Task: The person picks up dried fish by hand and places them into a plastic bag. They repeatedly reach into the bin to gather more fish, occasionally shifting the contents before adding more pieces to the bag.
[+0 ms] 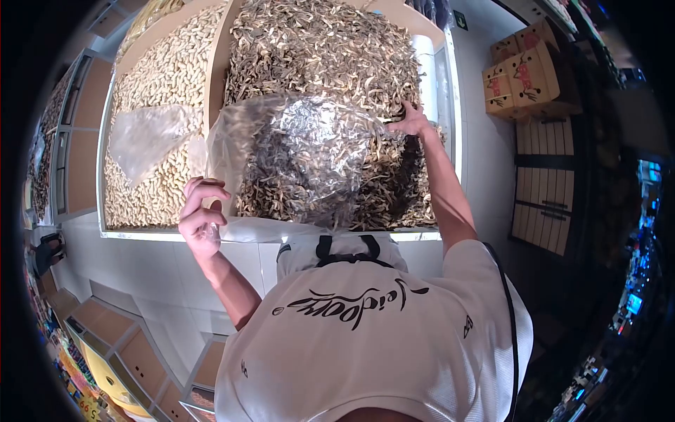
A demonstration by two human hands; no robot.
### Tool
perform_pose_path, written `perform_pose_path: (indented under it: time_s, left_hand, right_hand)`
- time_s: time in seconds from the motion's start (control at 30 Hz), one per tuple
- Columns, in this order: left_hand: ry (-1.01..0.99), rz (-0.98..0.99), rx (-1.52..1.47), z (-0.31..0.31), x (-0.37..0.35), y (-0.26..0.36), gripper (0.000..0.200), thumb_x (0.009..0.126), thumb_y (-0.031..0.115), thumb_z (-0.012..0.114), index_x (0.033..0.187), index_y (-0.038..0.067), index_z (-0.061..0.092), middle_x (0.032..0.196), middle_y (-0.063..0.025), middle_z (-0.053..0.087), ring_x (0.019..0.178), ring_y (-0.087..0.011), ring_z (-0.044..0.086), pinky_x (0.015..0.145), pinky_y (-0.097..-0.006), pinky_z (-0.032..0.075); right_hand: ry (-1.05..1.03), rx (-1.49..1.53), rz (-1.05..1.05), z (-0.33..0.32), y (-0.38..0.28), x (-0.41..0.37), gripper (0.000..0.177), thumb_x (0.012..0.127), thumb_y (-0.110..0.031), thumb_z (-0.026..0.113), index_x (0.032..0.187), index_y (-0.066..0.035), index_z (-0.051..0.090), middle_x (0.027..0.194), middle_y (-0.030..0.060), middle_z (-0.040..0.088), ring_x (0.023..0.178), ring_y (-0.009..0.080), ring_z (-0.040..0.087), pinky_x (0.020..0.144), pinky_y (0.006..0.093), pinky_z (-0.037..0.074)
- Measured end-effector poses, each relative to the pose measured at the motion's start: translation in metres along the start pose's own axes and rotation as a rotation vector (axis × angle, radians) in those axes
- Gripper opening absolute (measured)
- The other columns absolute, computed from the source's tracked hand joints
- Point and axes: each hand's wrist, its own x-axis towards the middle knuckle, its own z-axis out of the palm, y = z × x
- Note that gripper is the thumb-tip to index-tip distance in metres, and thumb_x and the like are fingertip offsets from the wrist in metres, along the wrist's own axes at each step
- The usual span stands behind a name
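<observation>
A large clear plastic bag (309, 133) lies spread over a heap of dried brown strips (323, 49), perhaps dried mushrooms. My left hand (202, 214) is at the bag's left side, over the front of the bin, its fingers curled on the thin plastic. Farther out, my right hand (413, 121) is at the bag's right edge with its fingers apart, touching the heap. Whether any strips are under those fingertips cannot be made out. The plastic is crumpled and shiny in the middle, and brown strips show through it.
Left of a wooden divider (216, 70) are peanuts in shells (165, 63) with a smaller plastic bag (151, 137) on them. A white roll (424, 77) is along the bin's right side. Cardboard boxes (524, 81) stand on the right above slatted drawers (541, 186).
</observation>
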Motion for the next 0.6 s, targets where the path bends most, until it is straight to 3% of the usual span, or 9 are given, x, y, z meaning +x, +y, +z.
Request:
perform_pose_path:
  time_s: [0.07,0.1,0.2,0.3,0.5,0.6]
  left_hand:
    - [-0.001,0.014,0.001,0.001,0.000,0.000,0.034,0.089,0.021,0.068,0.061,0.005,0.056,0.086,-0.0131,0.067,0.093,-0.0345,0.063,0.095,-0.0490,0.040]
    - [-0.003,0.021,0.001,0.001,0.000,0.000,0.035,0.090,0.022,0.068,0.061,0.005,0.056,0.086,-0.0131,0.068,0.093,-0.0345,0.064,0.095,-0.0491,0.040]
    - [-0.029,0.026,0.006,0.002,0.002,0.002,0.035,0.090,0.021,0.067,0.062,0.005,0.057,0.087,-0.0130,0.068,0.093,-0.0342,0.064,0.097,-0.0492,0.040]
    - [-0.041,0.012,0.012,0.003,0.003,0.004,0.036,0.091,0.022,0.067,0.062,0.004,0.057,0.088,-0.0129,0.068,0.094,-0.0339,0.064,0.097,-0.0491,0.039]
    - [-0.054,0.038,-0.013,0.001,0.002,0.001,0.033,0.091,0.019,0.067,0.062,0.004,0.057,0.088,-0.0129,0.069,0.094,-0.0340,0.065,0.096,-0.0493,0.040]
    - [-0.048,0.040,0.005,0.001,0.002,0.004,0.031,0.089,0.016,0.067,0.063,0.003,0.056,0.088,-0.0130,0.068,0.094,-0.0340,0.065,0.096,-0.0493,0.041]
  right_hand:
    - [-0.001,0.030,-0.001,0.002,0.003,0.001,0.122,0.056,-0.057,0.091,0.155,-0.013,0.034,0.149,0.0336,0.040,0.142,0.0443,0.036,0.119,0.0500,0.033]
    - [0.012,0.074,-0.002,0.009,0.012,0.012,0.117,0.060,-0.055,0.091,0.152,-0.007,0.037,0.146,0.0289,0.048,0.141,0.0400,0.041,0.118,0.0469,0.035]
    - [0.034,0.165,0.017,0.020,0.022,0.027,0.116,0.061,-0.053,0.091,0.151,-0.004,0.037,0.143,0.0256,0.054,0.138,0.0366,0.046,0.117,0.0434,0.036]
    - [0.149,-0.006,0.017,0.027,0.012,0.022,0.115,0.062,-0.050,0.092,0.151,-0.002,0.037,0.143,0.0253,0.054,0.135,0.0357,0.051,0.115,0.0410,0.039]
    - [0.082,0.075,0.041,0.013,0.006,0.002,0.108,0.061,-0.042,0.094,0.149,-0.003,0.043,0.139,0.0222,0.058,0.130,0.0340,0.056,0.111,0.0378,0.043]
    - [0.164,0.112,0.028,0.013,0.007,-0.012,0.093,0.066,-0.032,0.090,0.146,-0.008,0.049,0.134,0.0207,0.063,0.127,0.0331,0.059,0.109,0.0389,0.046]
